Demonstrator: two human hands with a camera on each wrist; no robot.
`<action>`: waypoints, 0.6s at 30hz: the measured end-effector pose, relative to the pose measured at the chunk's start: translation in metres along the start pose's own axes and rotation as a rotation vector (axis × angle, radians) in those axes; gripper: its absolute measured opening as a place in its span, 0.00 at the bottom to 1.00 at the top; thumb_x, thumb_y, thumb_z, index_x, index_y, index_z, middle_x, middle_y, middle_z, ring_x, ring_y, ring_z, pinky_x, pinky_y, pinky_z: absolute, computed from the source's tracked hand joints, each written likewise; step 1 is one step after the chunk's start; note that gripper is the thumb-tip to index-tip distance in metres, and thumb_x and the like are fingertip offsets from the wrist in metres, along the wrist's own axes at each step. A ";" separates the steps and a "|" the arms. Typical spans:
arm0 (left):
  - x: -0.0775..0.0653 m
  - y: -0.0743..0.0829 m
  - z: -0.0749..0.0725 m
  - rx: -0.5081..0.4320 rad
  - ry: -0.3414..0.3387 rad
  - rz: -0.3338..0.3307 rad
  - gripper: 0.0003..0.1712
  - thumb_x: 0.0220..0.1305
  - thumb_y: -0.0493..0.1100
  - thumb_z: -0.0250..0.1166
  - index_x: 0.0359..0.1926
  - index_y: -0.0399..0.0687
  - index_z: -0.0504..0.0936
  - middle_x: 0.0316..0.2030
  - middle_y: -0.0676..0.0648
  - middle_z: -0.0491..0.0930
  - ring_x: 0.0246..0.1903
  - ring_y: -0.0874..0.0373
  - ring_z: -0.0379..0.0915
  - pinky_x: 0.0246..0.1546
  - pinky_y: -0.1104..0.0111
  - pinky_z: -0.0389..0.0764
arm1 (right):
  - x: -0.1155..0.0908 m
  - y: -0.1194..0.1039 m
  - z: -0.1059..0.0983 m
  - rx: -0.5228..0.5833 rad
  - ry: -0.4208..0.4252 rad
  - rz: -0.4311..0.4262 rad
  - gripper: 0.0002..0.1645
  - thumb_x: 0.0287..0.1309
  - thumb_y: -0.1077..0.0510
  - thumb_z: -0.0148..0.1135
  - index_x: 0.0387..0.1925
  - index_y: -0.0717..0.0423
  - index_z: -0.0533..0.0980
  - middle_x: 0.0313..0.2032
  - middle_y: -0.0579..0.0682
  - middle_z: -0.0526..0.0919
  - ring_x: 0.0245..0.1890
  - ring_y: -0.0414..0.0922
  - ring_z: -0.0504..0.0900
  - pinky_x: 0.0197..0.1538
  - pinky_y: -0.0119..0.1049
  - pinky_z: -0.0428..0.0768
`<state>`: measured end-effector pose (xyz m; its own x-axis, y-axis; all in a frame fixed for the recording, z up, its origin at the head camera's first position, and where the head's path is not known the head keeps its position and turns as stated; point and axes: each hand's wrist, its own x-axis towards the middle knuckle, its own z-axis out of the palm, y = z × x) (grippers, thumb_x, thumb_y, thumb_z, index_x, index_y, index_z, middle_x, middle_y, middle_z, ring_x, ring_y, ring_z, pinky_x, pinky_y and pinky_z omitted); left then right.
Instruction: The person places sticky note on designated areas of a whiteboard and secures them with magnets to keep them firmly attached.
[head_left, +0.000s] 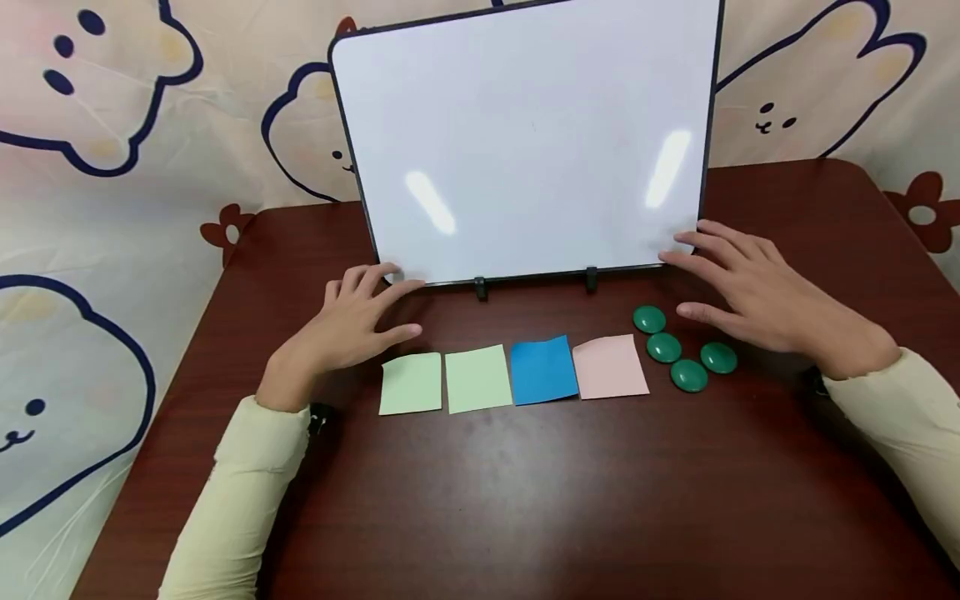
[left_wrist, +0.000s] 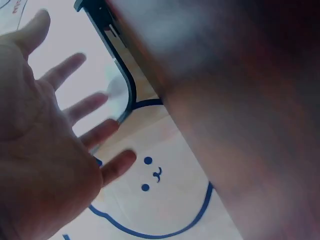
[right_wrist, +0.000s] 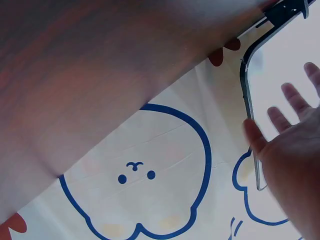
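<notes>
A whiteboard [head_left: 525,142] with a thin black frame stands at the back of the table on small black feet. By its lower left corner is my left hand [head_left: 348,321], fingers spread, fingertips overlapping the corner in the head view. My right hand [head_left: 757,287] is at the lower right corner, its fingers extended toward the frame. Both palms look bare in the left and right wrist views. In front of the board lies a row of sticky notes: a pale green note [head_left: 411,384], another green note [head_left: 478,379], a blue note [head_left: 543,371] and a pink note [head_left: 611,367].
Several round green magnets [head_left: 664,347] lie between the pink note and my right hand. The dark reddish wooden table [head_left: 480,500] extends toward me. Behind it hangs a pale cloth [head_left: 135,225] with cartoon figures.
</notes>
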<state>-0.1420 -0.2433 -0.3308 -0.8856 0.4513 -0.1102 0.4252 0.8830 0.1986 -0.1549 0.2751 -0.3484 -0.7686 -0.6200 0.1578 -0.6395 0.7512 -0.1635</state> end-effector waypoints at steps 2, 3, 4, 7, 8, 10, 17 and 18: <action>-0.004 -0.003 -0.001 -0.039 -0.046 0.014 0.36 0.67 0.64 0.60 0.73 0.66 0.63 0.70 0.44 0.59 0.68 0.43 0.49 0.56 0.46 0.56 | 0.000 0.000 0.000 0.033 0.008 -0.035 0.41 0.61 0.43 0.66 0.72 0.42 0.63 0.70 0.56 0.64 0.75 0.57 0.52 0.67 0.67 0.55; -0.005 -0.004 -0.001 -0.053 -0.059 0.019 0.36 0.66 0.63 0.63 0.71 0.64 0.66 0.68 0.45 0.63 0.67 0.44 0.51 0.55 0.47 0.56 | 0.001 0.001 -0.001 0.049 0.008 -0.045 0.40 0.59 0.43 0.67 0.71 0.44 0.66 0.68 0.56 0.67 0.73 0.57 0.55 0.65 0.66 0.57; -0.008 -0.006 -0.002 -0.063 -0.071 0.024 0.35 0.65 0.62 0.64 0.70 0.62 0.68 0.65 0.45 0.66 0.65 0.45 0.55 0.55 0.47 0.57 | 0.003 0.001 -0.002 0.063 0.003 -0.052 0.39 0.58 0.44 0.69 0.69 0.46 0.69 0.66 0.56 0.70 0.71 0.57 0.58 0.64 0.65 0.58; -0.013 -0.010 -0.006 -0.086 -0.101 0.035 0.31 0.62 0.57 0.69 0.64 0.55 0.75 0.58 0.45 0.74 0.58 0.47 0.63 0.54 0.48 0.62 | 0.008 0.002 -0.004 0.095 -0.036 -0.040 0.34 0.55 0.44 0.72 0.62 0.48 0.75 0.59 0.54 0.75 0.64 0.55 0.66 0.61 0.60 0.63; -0.014 -0.011 -0.008 -0.094 -0.111 0.037 0.30 0.61 0.56 0.70 0.62 0.54 0.77 0.56 0.46 0.76 0.56 0.48 0.65 0.54 0.48 0.64 | 0.009 0.002 -0.005 0.102 -0.056 -0.026 0.33 0.55 0.43 0.72 0.60 0.48 0.76 0.58 0.53 0.77 0.62 0.54 0.68 0.61 0.58 0.64; -0.015 -0.011 -0.009 -0.124 -0.140 0.039 0.26 0.59 0.53 0.73 0.57 0.52 0.80 0.51 0.47 0.78 0.52 0.50 0.69 0.53 0.50 0.69 | 0.007 0.003 -0.005 0.111 -0.096 0.001 0.31 0.54 0.41 0.72 0.58 0.47 0.78 0.55 0.51 0.79 0.60 0.52 0.71 0.60 0.55 0.66; -0.012 -0.008 -0.002 -0.204 -0.242 0.046 0.13 0.59 0.46 0.73 0.44 0.50 0.82 0.36 0.50 0.76 0.37 0.56 0.71 0.40 0.63 0.74 | -0.014 0.002 0.004 0.089 -0.145 0.017 0.35 0.43 0.36 0.78 0.53 0.43 0.81 0.50 0.43 0.82 0.53 0.45 0.76 0.53 0.50 0.76; -0.012 -0.008 0.000 -0.203 -0.252 0.040 0.12 0.60 0.45 0.73 0.42 0.50 0.81 0.34 0.50 0.76 0.35 0.57 0.71 0.38 0.63 0.74 | -0.017 0.002 0.006 0.093 -0.146 0.023 0.35 0.41 0.36 0.78 0.53 0.42 0.81 0.50 0.42 0.82 0.52 0.43 0.76 0.51 0.49 0.77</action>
<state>-0.1347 -0.2562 -0.3306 -0.7842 0.5251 -0.3306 0.3903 0.8317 0.3949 -0.1431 0.2853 -0.3574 -0.7732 -0.6341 0.0107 -0.6151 0.7457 -0.2560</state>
